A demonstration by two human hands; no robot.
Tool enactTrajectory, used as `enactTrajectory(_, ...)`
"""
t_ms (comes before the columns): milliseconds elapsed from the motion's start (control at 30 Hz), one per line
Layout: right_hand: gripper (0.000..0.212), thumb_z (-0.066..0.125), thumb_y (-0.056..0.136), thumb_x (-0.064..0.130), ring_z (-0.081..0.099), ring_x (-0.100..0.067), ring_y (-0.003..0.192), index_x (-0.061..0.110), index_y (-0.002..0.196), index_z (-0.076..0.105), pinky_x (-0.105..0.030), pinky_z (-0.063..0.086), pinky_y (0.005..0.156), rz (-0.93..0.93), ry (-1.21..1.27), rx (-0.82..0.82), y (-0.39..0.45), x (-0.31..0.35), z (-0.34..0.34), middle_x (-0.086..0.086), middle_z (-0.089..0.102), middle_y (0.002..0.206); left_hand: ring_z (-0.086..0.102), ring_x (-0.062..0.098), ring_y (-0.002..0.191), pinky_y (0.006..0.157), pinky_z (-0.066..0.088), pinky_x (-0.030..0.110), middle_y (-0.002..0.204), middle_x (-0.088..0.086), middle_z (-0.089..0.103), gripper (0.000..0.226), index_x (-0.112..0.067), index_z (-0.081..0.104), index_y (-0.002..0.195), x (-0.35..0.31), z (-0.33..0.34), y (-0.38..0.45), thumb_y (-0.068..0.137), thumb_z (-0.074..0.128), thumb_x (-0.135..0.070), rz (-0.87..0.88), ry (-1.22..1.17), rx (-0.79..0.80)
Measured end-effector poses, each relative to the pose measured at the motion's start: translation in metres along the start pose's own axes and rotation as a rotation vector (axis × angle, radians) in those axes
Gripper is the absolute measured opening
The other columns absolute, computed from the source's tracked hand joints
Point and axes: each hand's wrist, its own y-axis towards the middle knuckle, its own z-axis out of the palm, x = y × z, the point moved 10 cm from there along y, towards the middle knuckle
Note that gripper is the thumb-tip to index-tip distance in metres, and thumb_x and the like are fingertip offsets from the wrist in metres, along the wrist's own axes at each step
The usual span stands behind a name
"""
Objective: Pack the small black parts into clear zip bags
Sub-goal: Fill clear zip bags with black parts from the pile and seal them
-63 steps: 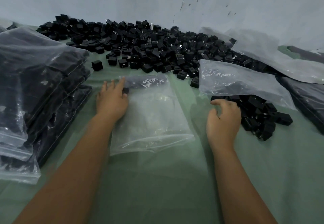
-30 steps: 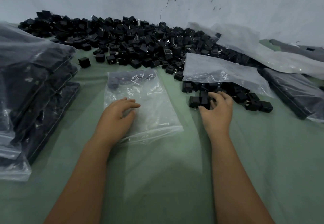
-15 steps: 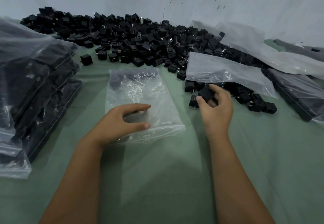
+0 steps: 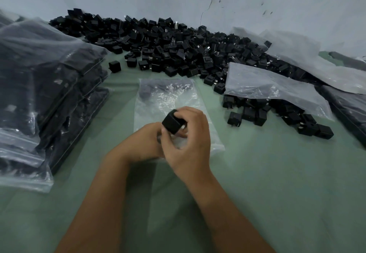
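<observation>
The small black cube-shaped plastic part (image 4: 171,124) sits pinched in the right hand (image 4: 188,140), fingers curled round it, right above the clear flat zip bag (image 4: 168,98). The left hand (image 4: 144,144) is at that bag's near mouth; whether it grips the plastic, I cannot tell. Best to spread the mouth wide, then slide the cube in. Left of that bag, filled bags (image 4: 49,86) stack up; beyond it, the loose black pile (image 4: 178,48).

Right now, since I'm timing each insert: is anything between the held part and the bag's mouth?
No object. The right hand holds the part just above the bag, with the left hand at the near edge; whether the mouth is open is hidden.
</observation>
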Motion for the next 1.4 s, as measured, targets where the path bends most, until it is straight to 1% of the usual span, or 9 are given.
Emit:
enactTrajectory(200, 0.041, 0.060, 0.069, 0.012, 0.052, -0.015, 0.094, 0.012, 0.109, 0.050, -0.021, 0.048, 0.075, -0.093, -0.078, 0.125, -0.005, 0.003, 0.000, -0.003, 0.049, 0.107, 0.063, 0.021, 0.075, 0.077, 0.053, 0.051, 0.080, 0.009, 0.073, 0.013, -0.020, 0.076, 0.081, 0.009, -0.027, -0.003, 0.078, 0.069, -0.010, -0.041, -0.163, -0.246)
enactTrajectory(333, 0.027, 0.062, 0.069, 0.015, 0.056, -0.022, 0.088, 0.008, 0.095, 0.066, -0.030, 0.048, 0.078, -0.283, -0.293, 0.177, -0.011, 0.021, 0.013, -0.006, 0.062, 0.097, 0.064, 0.020, 0.072, 0.075, 0.053, 0.042, 0.076, 0.014, 0.071, 0.011, -0.008, 0.073, 0.080, 0.011, -0.039, -0.004, 0.086, 0.067, -0.001, -0.020, -0.297, -0.360)
enactTrajectory(433, 0.022, 0.061, 0.074, 0.021, 0.052, -0.020, 0.079, 0.010, 0.093, 0.065, -0.028, 0.047, 0.068, -0.181, -0.375, 0.258, -0.012, 0.010, 0.022, -0.003, 0.060, 0.089, 0.060, 0.012, 0.072, 0.073, 0.049, 0.027, 0.073, 0.004, 0.068, 0.007, -0.010, 0.073, 0.079, 0.016, -0.053, -0.008, 0.086, 0.071, -0.010, 0.001, -0.335, -0.487)
enactTrajectory(533, 0.016, 0.061, 0.077, 0.025, 0.052, -0.019, 0.072, 0.012, 0.087, 0.063, -0.030, 0.046, 0.058, -0.086, -0.505, 0.349, -0.013, -0.006, 0.028, -0.001, 0.058, 0.080, 0.058, 0.011, 0.073, 0.076, 0.048, 0.030, 0.075, 0.003, 0.067, 0.006, -0.012, 0.073, 0.080, 0.019, -0.061, -0.014, 0.084, 0.073, -0.008, -0.012, -0.340, -0.587)
enactTrajectory(700, 0.016, 0.063, 0.082, 0.026, 0.054, -0.019, 0.075, 0.010, 0.083, 0.063, -0.027, 0.044, 0.063, 0.007, -0.581, 0.400, -0.010, -0.015, 0.031, -0.003, 0.061, 0.078, 0.051, 0.019, 0.069, 0.069, 0.043, 0.038, 0.071, 0.002, 0.064, 0.010, -0.016, 0.075, 0.078, -0.002, -0.049, -0.010, 0.081, 0.077, -0.007, 0.077, -0.329, -0.465)
enactTrajectory(833, 0.027, 0.042, 0.097, 0.039, 0.059, -0.015, 0.080, 0.021, 0.098, 0.062, -0.023, 0.034, 0.062, 0.183, -0.597, 0.483, -0.006, -0.038, 0.034, 0.004, 0.063, 0.086, 0.048, 0.023, 0.068, 0.064, 0.038, 0.038, 0.072, 0.006, 0.064, 0.010, -0.016, 0.077, 0.082, -0.018, -0.037, -0.007, 0.073, 0.079, -0.019, 0.161, -0.349, -0.341)
enactTrajectory(1033, 0.013, 0.044, 0.075, 0.041, 0.051, -0.011, 0.072, 0.030, 0.080, 0.042, -0.025, 0.039, 0.057, 0.219, -0.499, 0.476, -0.010, -0.034, 0.025, 0.011, 0.049, 0.075, 0.045, 0.023, 0.068, 0.064, 0.036, 0.034, 0.071, -0.001, 0.062, 0.020, -0.018, 0.078, 0.083, -0.018, -0.035, -0.005, 0.066, 0.083, -0.028, 0.172, -0.419, -0.309)
enactTrajectory(1133, 0.014, 0.051, 0.081, 0.034, 0.054, -0.014, 0.071, 0.028, 0.081, 0.039, -0.027, 0.039, 0.057, 0.253, -0.463, 0.502, -0.011, -0.041, 0.029, 0.009, 0.052, 0.077, 0.042, 0.033, 0.068, 0.065, 0.035, 0.038, 0.076, 0.011, 0.062, 0.019, -0.014, 0.078, 0.084, -0.020, -0.031, -0.004, 0.067, 0.083, -0.022, 0.184, -0.422, -0.279)
enactTrajectory(1400, 0.014, 0.050, 0.088, 0.031, 0.057, -0.018, 0.077, 0.023, 0.087, 0.061, -0.029, 0.040, 0.065, 0.220, -0.441, 0.482, -0.012, -0.044, 0.027, 0.004, 0.060, 0.077, 0.049, 0.018, 0.071, 0.067, 0.038, 0.028, 0.077, 0.008, 0.064, 0.019, -0.011, 0.077, 0.082, -0.027, -0.021, -0.004, 0.064, 0.083, -0.014, 0.182, -0.373, -0.191)
